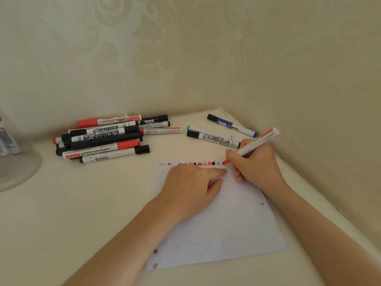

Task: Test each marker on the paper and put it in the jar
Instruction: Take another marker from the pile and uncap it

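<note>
White paper point(222, 230) with punched holes lies flat on the bench point(82, 223) under both hands. Left hand point(191, 186) presses it, curled on a red cap. Right hand point(255, 164) grips a red marker point(257, 142), tip on paper. Left of them: a marker pile point(103, 139) and a clear jar point(14, 153).

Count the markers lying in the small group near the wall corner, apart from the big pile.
3: a blue-labelled marker nearest the corner, a light-blue-capped marker in front of it, and a black-capped marker nearest the paper. None looks hidden.
</note>
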Tool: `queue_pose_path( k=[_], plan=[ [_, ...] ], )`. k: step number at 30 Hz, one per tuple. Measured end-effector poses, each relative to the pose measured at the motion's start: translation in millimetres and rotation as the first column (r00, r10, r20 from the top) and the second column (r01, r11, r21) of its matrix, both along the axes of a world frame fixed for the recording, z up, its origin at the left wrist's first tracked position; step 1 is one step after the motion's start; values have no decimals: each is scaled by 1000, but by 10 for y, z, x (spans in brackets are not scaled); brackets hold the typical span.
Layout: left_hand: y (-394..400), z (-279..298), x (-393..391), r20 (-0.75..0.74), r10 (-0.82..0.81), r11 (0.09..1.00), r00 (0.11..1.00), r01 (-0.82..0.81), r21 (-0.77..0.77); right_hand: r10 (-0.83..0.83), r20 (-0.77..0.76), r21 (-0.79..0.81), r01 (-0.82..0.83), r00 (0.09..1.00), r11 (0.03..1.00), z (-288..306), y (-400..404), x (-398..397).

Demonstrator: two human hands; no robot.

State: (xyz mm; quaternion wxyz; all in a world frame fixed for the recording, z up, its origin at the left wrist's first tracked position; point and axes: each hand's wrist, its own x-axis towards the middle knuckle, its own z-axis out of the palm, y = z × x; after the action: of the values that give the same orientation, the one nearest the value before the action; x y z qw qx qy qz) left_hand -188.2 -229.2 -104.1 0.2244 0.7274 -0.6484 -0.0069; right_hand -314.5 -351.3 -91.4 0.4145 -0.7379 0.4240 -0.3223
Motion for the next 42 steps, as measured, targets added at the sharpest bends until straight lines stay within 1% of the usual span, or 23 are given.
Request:
queue_pose_path(
  k=[5,9,12,15,17,19,21,23,24,25,26,28,30,32,34,36,39,42],
  plan=[
    [8,2,1,10,-2,1000,1000,2,-2,7,26,12,-8,1000,1000,-12,2,-6],
    [14,-11,-1,7,-3,1000,1000,3,-4,19,-11,13,-19,1000,1000,-8,-6,-4],
    [7,-9,3,19,-5,1000,1000,5,-2,-9,23,8,8,1000,1000,-20,-12,-1],
    [4,-22,12,34,-5,1000,999,5,2,4,-22,-11,-4,1000,1000,-22,-23,11],
    [8,-30,12,20,-3,1000,1000,3,0,5,-4,-16,-5,1000,1000,-27,-23,3],
    [20,-10,17,-59,-12,1000,998,14,19,5,78,-15,-4,997,1000,-25,-15,-22],
    [93,27,8,-259,-49,997,965,62,41,28,144,-11,-26,989,1000,24,21,-51],
    [210,105,59,-498,-65,997,865,75,-1,73,190,10,-76,979,997,99,72,-57],
    [278,157,112,-578,-60,998,814,55,-25,98,212,37,-108,972,993,144,108,-52],
    [346,214,179,-615,-55,998,787,32,-48,126,234,75,-147,964,986,188,153,-43],
    [412,270,250,-612,-49,998,789,14,-62,157,254,118,-191,954,974,232,211,-27],
    [542,345,377,-556,-27,999,831,-4,-53,215,286,202,-278,934,939,308,352,15],
    [645,362,490,-545,-4,997,838,-37,-65,238,332,245,-327,913,913,361,520,75],
    [748,353,556,-610,13,989,792,-102,-112,231,383,267,-347,894,899,393,677,146],
    [844,353,583,-705,4,975,709,-159,-154,215,417,293,-355,883,888,411,809,202],
    [932,384,572,-755,-13,969,656,-179,-172,212,429,301,-361,878,883,424,921,249],
    [1030,419,567,-765,-46,963,643,-176,-206,200,431,304,-350,880,886,437,1052,308],
    [1096,442,577,-745,-51,957,665,-180,-226,196,432,305,-347,880,887,437,1127,353]
  ],
)
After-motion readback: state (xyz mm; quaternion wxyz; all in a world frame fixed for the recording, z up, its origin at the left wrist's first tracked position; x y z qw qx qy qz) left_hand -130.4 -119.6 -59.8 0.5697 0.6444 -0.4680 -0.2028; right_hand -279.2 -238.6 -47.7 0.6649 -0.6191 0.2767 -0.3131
